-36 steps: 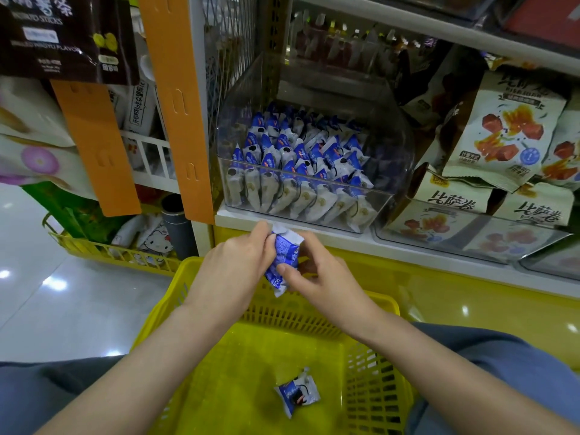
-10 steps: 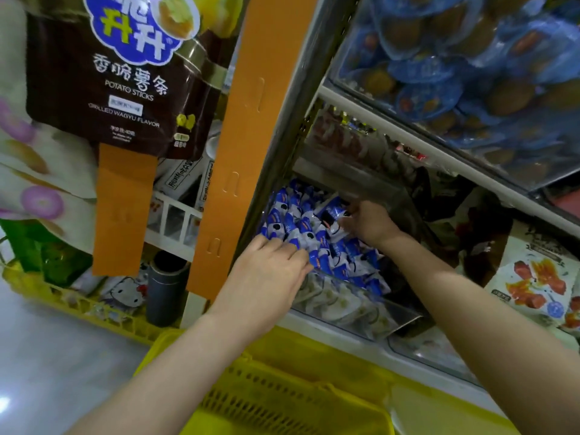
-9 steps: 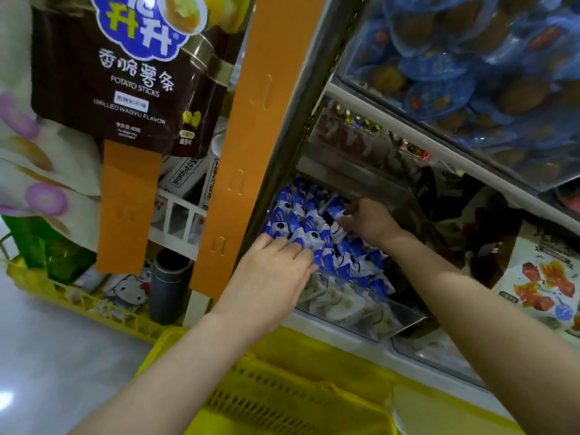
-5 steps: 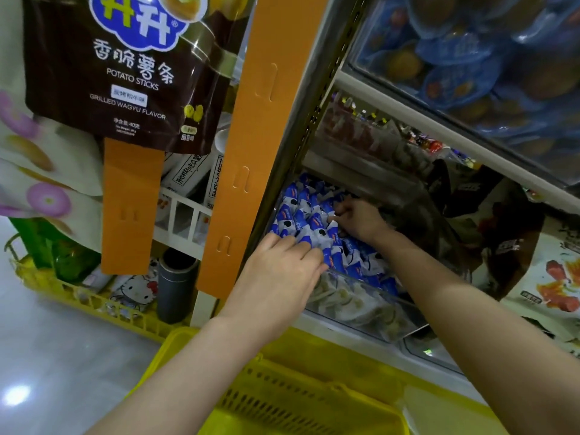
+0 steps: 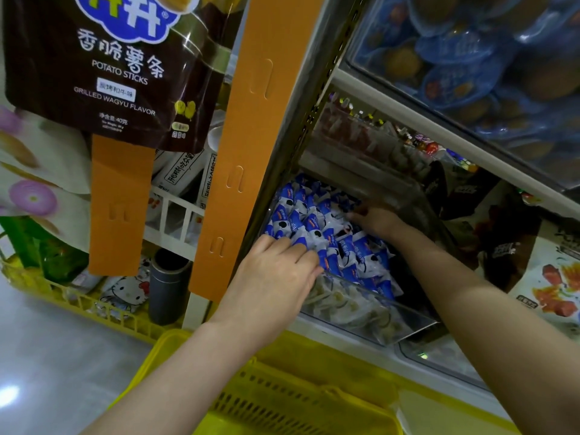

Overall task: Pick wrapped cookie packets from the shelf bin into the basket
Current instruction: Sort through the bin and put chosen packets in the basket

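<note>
Head view: the yellow basket (image 5: 314, 383) is sitting nearest us, below and behind our fingers. Beyond it, our left hand (image 5: 276, 277) is resting with fingers extended on the front cookie packets (image 5: 314, 227), which are lying inside the clear shelf bin (image 5: 361, 312). Farther in, our right hand (image 5: 376, 219) is reaching among the rear packets; we cannot tell whether its blurred fingers are gripping one.

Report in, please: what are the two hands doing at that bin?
Left hand resting on the front cookie packets. Right hand deeper in the bin, among packets, grip unclear. Basket below, nothing blocking.
</note>
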Tool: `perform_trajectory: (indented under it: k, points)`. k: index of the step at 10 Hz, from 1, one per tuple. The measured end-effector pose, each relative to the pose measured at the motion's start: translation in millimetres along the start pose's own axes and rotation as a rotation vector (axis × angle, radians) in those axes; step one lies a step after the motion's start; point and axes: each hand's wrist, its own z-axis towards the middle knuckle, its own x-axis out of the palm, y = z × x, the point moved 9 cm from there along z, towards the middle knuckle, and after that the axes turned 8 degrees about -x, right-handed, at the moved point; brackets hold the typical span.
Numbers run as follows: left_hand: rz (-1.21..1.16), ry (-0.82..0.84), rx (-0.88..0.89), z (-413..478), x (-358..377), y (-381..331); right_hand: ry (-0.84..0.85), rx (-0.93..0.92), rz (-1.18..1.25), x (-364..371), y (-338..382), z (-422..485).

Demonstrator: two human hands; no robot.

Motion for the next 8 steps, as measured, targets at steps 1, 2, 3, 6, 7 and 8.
perform_trajectory:
  k: [1, 2, 3, 6, 7, 8]
  points:
    - [-0.010, 0.004, 0.004, -0.8, 1.1, 0.2, 0.036, 0.021, 0.023, 9.4, 1.9, 3.3]
    - [-0.011, 0.008, -0.003, -0.5, 0.8, 0.6, 0.010, 0.061, 0.109, 12.3, -1.6, 5.7]
    - [-0.024, 0.024, -0.007, -0.5, 0.3, 1.0, -0.048, 0.049, 0.148, 9.6, -0.6, 4.3]
    - [-0.016, 0.156, -0.062, -3.3, 4.8, -1.8, -0.592, -0.231, 0.116, -72.7, 32.0, -58.2]
    - [-0.213, 0.129, -0.126, -6.4, -2.0, -0.1, -0.692, -0.265, 0.253, -88.5, 41.8, -91.8]
    - [-0.477, 0.049, -0.216, -16.6, -19.3, -0.6, -0.774, -0.367, 0.521, -87.2, 51.1, -138.6]
